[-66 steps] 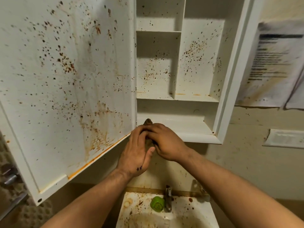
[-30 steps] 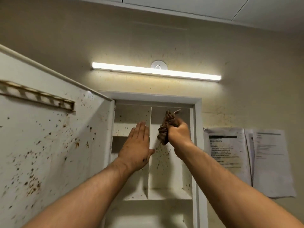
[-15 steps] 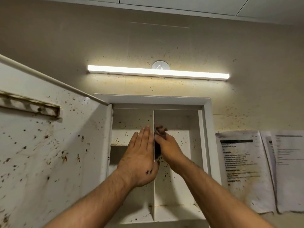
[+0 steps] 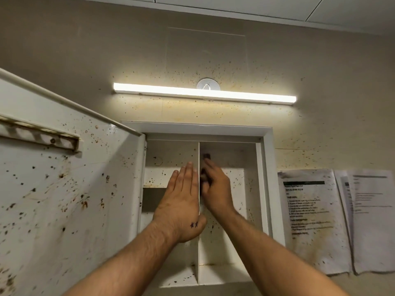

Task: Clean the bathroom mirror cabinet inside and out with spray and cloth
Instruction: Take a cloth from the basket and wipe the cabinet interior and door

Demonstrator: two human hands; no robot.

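The white mirror cabinet (image 4: 265, 159) hangs open on the wall, its inside speckled with brown spots. Its door (image 4: 64, 189) swings out to the left, also spotted. A thin vertical divider (image 4: 199, 253) splits the inside. My left hand (image 4: 181, 201) lies flat with straight fingers against the divider's left face. On the divider's right side my right hand (image 4: 215, 191) holds a dark brown cloth (image 4: 205, 159) against that face; most of the cloth is hidden under the fingers. No spray bottle is in view.
A lit tube lamp (image 4: 203, 94) runs across the wall above the cabinet. Stained paper sheets (image 4: 314, 221) are stuck to the wall on the right. A short shelf (image 4: 154, 185) crosses the left compartment behind my left hand.
My view rose from the sink to the cabinet's top. The right hand brought the bunched cloth from in front of the cabinet in against the divider's right side. The left hand stayed flat on the divider.
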